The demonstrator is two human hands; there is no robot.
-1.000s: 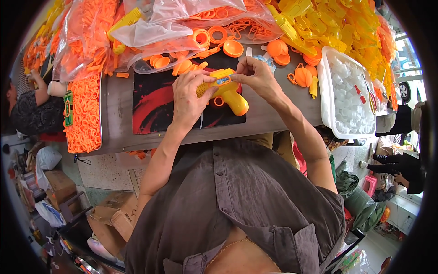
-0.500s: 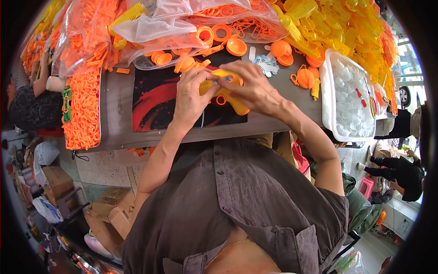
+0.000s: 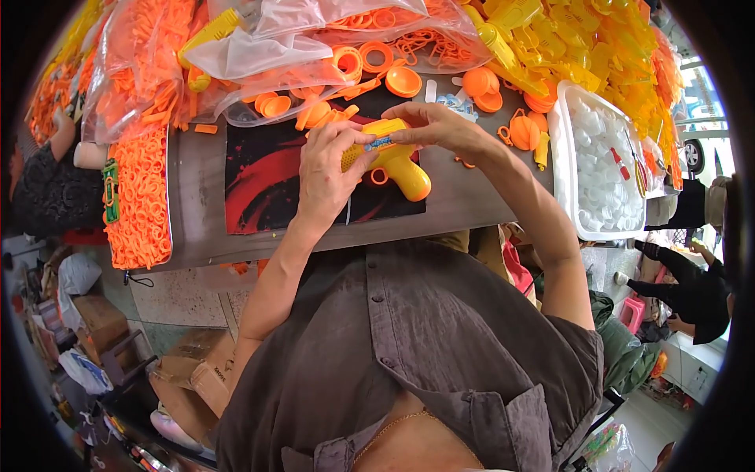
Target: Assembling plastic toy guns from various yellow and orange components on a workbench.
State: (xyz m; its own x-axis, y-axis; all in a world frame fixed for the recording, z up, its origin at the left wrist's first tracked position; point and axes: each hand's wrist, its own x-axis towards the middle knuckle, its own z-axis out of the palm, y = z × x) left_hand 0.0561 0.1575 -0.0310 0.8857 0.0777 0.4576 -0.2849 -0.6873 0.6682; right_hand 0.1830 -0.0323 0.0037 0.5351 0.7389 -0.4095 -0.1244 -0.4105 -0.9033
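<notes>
A yellow toy gun (image 3: 408, 178) with an orange trigger (image 3: 379, 176) lies on its side above a black and red mat (image 3: 263, 185). My left hand (image 3: 329, 173) is closed around its front end, thumb and fingertips near a small blue sticker (image 3: 379, 143) on the gun's side. My right hand (image 3: 437, 126) pinches the rear upper part, its thumb by the sticker's other end. The grip with its orange butt points toward me. My fingers partly hide the front of the gun.
Orange rings fill a tray (image 3: 141, 197) at left. Clear bags (image 3: 267, 55) of orange parts lie at the back, yellow gun shells (image 3: 566, 39) at back right. A white bin (image 3: 580, 228) holds translucent parts and tools. More stickers (image 3: 458, 107) and orange caps (image 3: 481, 85) lie behind my right hand.
My right hand has drawn back right from across the gun to its rear end, uncovering the sticker and more of the yellow body. My left hand keeps its hold.
</notes>
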